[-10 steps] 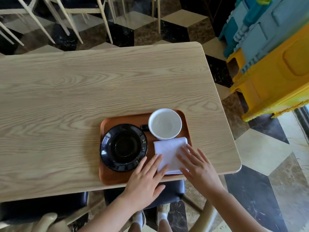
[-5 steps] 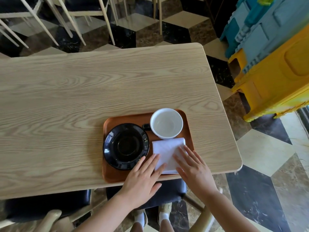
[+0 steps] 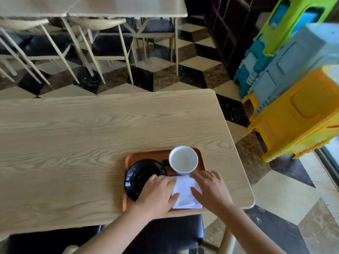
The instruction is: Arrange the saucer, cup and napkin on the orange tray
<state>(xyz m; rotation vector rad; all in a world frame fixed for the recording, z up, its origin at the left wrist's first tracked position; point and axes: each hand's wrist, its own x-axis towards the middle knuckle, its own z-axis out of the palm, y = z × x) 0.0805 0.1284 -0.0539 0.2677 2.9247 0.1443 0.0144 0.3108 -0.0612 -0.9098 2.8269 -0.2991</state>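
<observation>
Both hands have slid fwd over the tray since 1 s ago; left hand (image 3: 157, 194) now overlaps the near-right part of the black saucer (image 3: 141, 176), right hand (image 3: 211, 189) lies over the napkin's right side. Fingers of both flat & spread, palms down, pressing the white folded napkin (image 3: 184, 193), not pinching anything. Napkin sits at the orange tray's (image 3: 146, 154) near-right corner, just beside the white cup (image 3: 183, 160), which is at the far-right corner w/ dark handle pointing left. Saucer fills the left half. Tray rests at the near edge of the wooden tabletop (image 3: 73, 143), toward its right end.
</observation>
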